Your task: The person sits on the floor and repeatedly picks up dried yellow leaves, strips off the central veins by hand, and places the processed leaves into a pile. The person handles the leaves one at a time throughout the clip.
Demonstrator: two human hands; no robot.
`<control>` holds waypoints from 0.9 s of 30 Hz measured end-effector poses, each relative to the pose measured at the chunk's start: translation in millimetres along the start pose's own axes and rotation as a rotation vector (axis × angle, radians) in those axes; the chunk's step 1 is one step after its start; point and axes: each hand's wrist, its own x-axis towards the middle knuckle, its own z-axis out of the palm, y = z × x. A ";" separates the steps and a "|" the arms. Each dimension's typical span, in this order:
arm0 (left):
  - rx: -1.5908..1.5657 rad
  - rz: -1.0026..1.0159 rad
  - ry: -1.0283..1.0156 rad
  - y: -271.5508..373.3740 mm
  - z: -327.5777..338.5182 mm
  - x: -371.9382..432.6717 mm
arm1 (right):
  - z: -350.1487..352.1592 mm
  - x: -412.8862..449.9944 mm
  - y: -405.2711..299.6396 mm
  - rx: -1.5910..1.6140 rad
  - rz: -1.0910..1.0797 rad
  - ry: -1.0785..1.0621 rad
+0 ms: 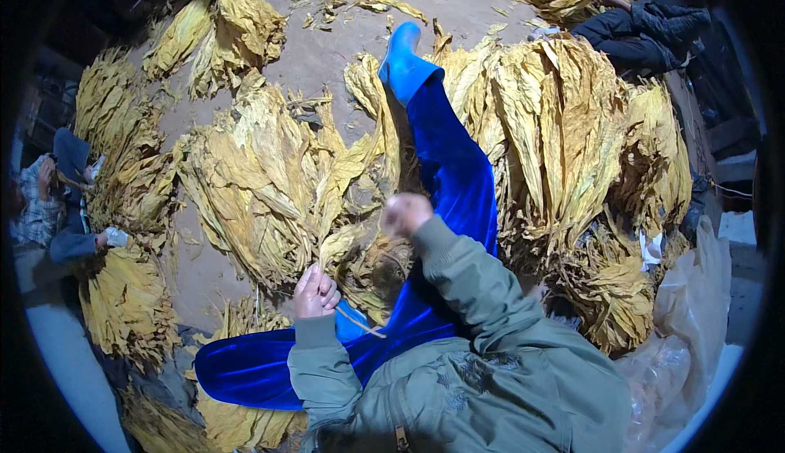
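My left hand [316, 293] is closed around the stalk of a dried yellow leaf, which looks like tobacco. Out of the fist, a thin brown stem [363, 324] points down over my folded leg. The curled blade of a yellow leaf [338, 244] rises just above the fingers. My right hand [406, 215], blurred and with its fingers curled, hovers by my outstretched leg; whether anything is in it cannot be told. Left of centre, a broad heap of dried leaves [251, 171] spreads beyond my left hand. Loose, crumpled leaves [368, 269] lie between my legs.
Big bundles of dried leaves [552, 128] flank my outstretched leg on the right. More leaf piles [126, 303] lie at the left, near a seated person [40, 201]. Another person [644, 30] sits at upper right. Clear plastic sheeting [690, 306] lies at lower right.
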 end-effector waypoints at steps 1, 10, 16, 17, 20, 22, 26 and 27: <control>-0.032 0.009 -0.006 -3.6 5.0 3.0 | 8.7 -24.6 -7.6 -0.142 0.112 -0.188; 0.506 -0.004 -0.480 -37.9 97.7 -23.2 | -30.9 -161.7 -67.9 0.192 -0.522 -0.165; 0.955 -0.030 -0.885 -81.7 213.5 -46.0 | -133.4 -306.4 -90.9 0.085 -0.995 0.976; 1.035 -0.052 -0.984 -93.8 243.5 -52.2 | -151.5 -322.2 -88.5 0.222 -1.146 1.119; 0.959 -0.114 -1.177 -137.8 308.7 -57.1 | -229.1 -379.4 -74.9 -0.028 -1.218 1.575; 0.877 -0.141 -1.246 -177.4 337.6 -60.1 | -284.9 -414.6 -48.5 -0.032 -1.115 1.765; 0.805 -0.257 -1.241 -227.5 331.0 -57.5 | -412.1 -446.7 72.5 0.412 -0.626 1.896; 0.833 -0.321 -1.239 -228.7 322.2 -58.1 | -446.6 -445.4 126.5 0.613 -0.417 1.858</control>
